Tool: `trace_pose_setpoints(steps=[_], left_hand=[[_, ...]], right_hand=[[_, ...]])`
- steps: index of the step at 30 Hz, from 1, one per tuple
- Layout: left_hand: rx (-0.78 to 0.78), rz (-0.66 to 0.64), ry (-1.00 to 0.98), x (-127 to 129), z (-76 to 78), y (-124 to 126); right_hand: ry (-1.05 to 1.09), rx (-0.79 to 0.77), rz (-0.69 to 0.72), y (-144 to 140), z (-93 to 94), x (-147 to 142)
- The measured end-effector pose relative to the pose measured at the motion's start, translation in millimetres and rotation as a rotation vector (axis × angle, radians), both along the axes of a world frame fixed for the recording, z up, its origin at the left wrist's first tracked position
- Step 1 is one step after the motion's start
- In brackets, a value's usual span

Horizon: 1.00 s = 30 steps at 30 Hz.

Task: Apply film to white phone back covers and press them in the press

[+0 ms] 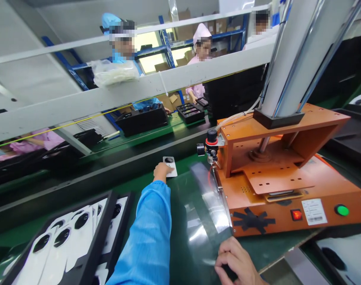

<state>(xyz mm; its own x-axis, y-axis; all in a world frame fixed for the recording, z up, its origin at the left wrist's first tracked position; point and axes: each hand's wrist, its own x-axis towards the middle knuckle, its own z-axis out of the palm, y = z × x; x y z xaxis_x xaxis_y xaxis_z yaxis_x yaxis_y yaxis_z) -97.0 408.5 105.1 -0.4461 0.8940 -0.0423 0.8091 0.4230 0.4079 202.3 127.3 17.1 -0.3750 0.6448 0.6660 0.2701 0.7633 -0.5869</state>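
Observation:
My left hand [161, 171], in a blue sleeve, reaches forward over the green bench. Its fingers are closed on the near left edge of a small white panel [172, 171] with a round black patch, like a phone back cover. At the bottom, my right hand [236, 263] is curled, thumb and forefinger together at the near corner of a clear plastic sheet [198, 221]. The sheet lies on the bench between my left sleeve and the orange press [275, 209], and it reflects the light. My left fingertips are partly hidden behind the hand.
Black trays [107, 206] at the left hold several similar white panels [76, 237]. The press has a lit red switch [296, 215] and a green button [342, 210]. A dark rail [88, 168] runs behind the bench. Co-workers sit beyond it. More panels [349, 253] lie lower right.

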Motion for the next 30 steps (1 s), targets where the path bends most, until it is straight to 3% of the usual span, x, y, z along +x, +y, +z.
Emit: trace_pose_setpoints(steps=[3,5,9,11,13,16,18,21,26,30], left_hand=[[0.097,0.047,-0.069,-2.6,5.8,-21.7],[0.17,0.047,-0.106,-3.0,5.3,-54.1],[0.263,0.019,-0.222,3.0,-13.1,-167.1],[0.327,-0.007,-0.482,13.7,-32.1,-233.1],[0.303,0.047,-0.637,31.4,-53.1,-290.0],[0.216,0.063,-0.677,64.4,-75.5,-342.8],[0.172,-0.011,-0.593,82.3,-79.3,-358.1],[0.117,-0.172,-0.376,91.4,-71.5,-368.6],[0.034,-0.398,0.041,65.1,-57.0,-385.8],[0.124,-0.629,0.155,57.3,-67.5,-387.6]], right_hand=[[-0.001,-0.07,0.003,-3.6,6.2,1.7],[0.0,-0.111,0.008,-4.5,8.9,3.3],[0.034,-0.162,0.035,-4.4,11.3,4.7],[0.062,-0.215,0.073,-4.6,15.1,1.5],[0.106,-0.315,0.102,-2.9,22.6,-6.3],[0.15,-0.532,0.086,10.0,35.4,-27.1],[0.133,-0.641,0.054,26.3,39.3,-44.0],[0.092,-0.683,-0.016,52.9,35.1,-64.8],[0.042,-0.658,-0.103,73.3,23.9,-73.3],[-0.018,-0.653,-0.111,72.9,26.2,-72.1]])
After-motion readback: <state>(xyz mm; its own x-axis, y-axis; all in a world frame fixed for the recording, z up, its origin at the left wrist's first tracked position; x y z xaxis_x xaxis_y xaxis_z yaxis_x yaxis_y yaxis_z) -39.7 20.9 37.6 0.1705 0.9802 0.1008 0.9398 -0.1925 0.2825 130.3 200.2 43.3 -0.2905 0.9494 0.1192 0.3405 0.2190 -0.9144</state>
